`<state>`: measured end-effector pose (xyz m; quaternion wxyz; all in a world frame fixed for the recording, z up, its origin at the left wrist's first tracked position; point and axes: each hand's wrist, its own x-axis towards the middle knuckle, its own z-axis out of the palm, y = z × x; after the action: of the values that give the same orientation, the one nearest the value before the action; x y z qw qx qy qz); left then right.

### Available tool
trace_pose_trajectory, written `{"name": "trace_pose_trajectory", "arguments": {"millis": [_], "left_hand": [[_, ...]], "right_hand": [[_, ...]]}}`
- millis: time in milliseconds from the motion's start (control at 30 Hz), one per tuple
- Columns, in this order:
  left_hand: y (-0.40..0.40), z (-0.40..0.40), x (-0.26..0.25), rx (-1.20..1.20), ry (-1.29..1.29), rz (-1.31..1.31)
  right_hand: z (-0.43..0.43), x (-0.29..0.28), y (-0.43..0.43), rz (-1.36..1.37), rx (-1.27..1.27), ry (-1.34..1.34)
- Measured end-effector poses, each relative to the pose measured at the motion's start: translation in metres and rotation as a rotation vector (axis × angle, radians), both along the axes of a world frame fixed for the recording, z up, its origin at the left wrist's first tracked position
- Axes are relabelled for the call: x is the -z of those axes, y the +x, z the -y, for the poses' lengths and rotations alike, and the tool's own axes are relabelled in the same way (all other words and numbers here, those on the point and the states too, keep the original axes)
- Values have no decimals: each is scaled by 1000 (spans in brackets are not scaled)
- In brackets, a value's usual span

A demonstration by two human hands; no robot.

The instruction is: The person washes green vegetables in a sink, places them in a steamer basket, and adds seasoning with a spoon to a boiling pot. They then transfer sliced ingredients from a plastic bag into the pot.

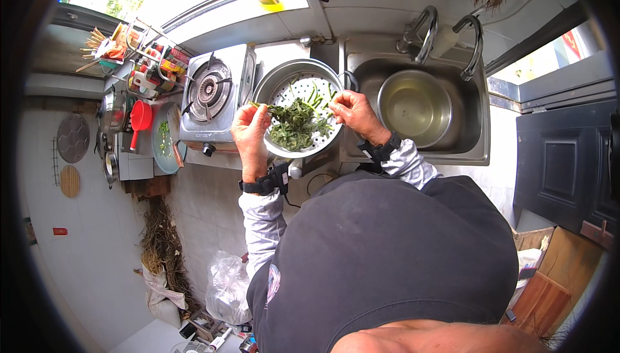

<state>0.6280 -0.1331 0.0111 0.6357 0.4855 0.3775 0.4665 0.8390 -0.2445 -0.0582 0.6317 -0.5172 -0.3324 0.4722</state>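
My left hand point(251, 123) is at the left rim of a round metal steamer pan point(265, 84) with a perforated bottom. Its thumb and finger pinch the pale end of a leafy green sprig, whose leaves trail over the pan. Over the right rim, the fingertips of my right hand point(356, 112) are closed together on what looks like a short green stem. A heap of dark, limp leafy greens point(295, 125) lies in the pan between both hands. Cut green stems point(314, 97) are scattered toward its far right side.
A single-burner gas stove point(210, 94) stands left of the pan. To the right, a steel sink point(465, 130) holds a metal basin point(414, 108) of liquid beneath two taps. Farther left are a red ladle point(141, 117) and a plate point(162, 154) with chopped greens and a knife.
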Motion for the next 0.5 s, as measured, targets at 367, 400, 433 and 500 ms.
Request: {"name": "trace_pose_trajectory", "arguments": {"millis": [367, 400, 433, 500], "left_hand": [[-2, -12, 30, 160, -135, -520], [-3, -15, 41, 136, -88, -608], [-6, -17, 54, 112, -44, -695], [-3, -24, 66, 216, -33, -876]], "right_hand": [[19, 4, 25, -8, 109, -46], [21, 6, 27, -15, 125, -58], [23, 9, 29, -17, 134, -62], [27, 17, 35, 37, 161, -64]]}}
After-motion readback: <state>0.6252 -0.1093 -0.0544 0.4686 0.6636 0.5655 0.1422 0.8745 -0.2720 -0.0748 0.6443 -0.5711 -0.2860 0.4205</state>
